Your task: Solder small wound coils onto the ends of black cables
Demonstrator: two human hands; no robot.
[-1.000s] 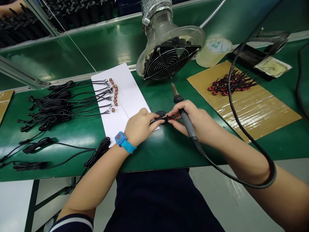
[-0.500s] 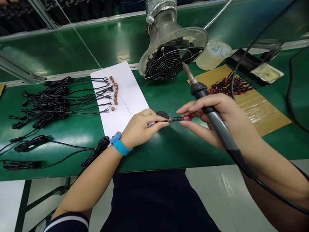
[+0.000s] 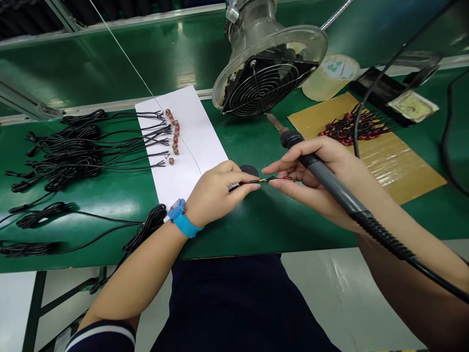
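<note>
Through the head camera I have my left hand (image 3: 222,190) pinched narrow, thumb against forefinger, on the end of a black cable (image 3: 244,184), with coloured strands (image 3: 264,180) poking out past the fingertips. My right hand (image 3: 322,171) does double duty: the soldering iron (image 3: 322,173) lies across it, its tip up and away toward the fan hood (image 3: 269,88), while thumb and fingers close around a small red-and-black part (image 3: 287,178). The cable end and that part meet in the gap between my hands, just beside a black disc (image 3: 249,170) on the green bench (image 3: 234,234). The fingers hide much of the join, so I can't tell whether the leads are twisted together or merely touching.

I judge the step to be lining up fine leads. It calls for a steady left pinch close behind the strands, small turns from the right fingertips only, and the iron angled so its tip clears skin and cable.

As for containers, a black stand (image 3: 381,90) at the far right bears a yellowish pad (image 3: 413,104). Near it sits a pale cylinder (image 3: 330,80) with a printed label; it could be a tub or a roll, and I see no contents. In front, a brown board (image 3: 414,171) carries a heap of red-and-black parts (image 3: 353,128).
</note>
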